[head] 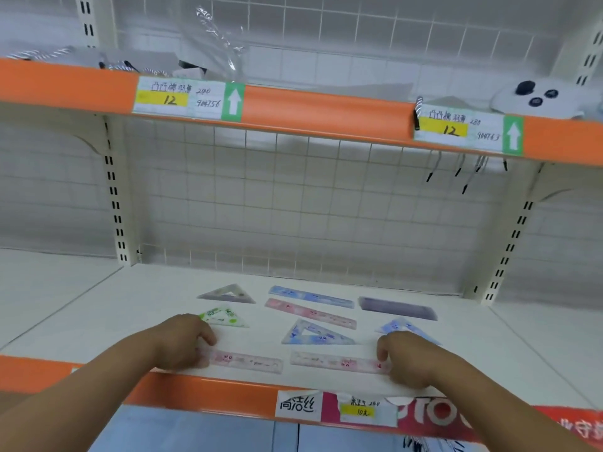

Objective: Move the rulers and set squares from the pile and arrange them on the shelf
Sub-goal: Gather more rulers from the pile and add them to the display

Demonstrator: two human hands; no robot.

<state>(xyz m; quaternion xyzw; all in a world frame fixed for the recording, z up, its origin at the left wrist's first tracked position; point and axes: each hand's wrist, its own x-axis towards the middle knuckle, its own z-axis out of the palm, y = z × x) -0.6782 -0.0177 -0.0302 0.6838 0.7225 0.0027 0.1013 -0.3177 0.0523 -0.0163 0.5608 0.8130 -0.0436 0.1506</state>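
Above, I see an upper shelf with an orange edge strip (326,109) carrying two handwritten price labels (177,97), each marked 12 beside a green arrow tag (233,101). On that upper shelf lie crumpled clear plastic (218,40) and, at the far right, a white object with dark round buttons (538,96). Thin black-tipped cords (463,171) hang under its right end. A wire grid panel (293,197) backs the bay between slotted uprights (114,197).
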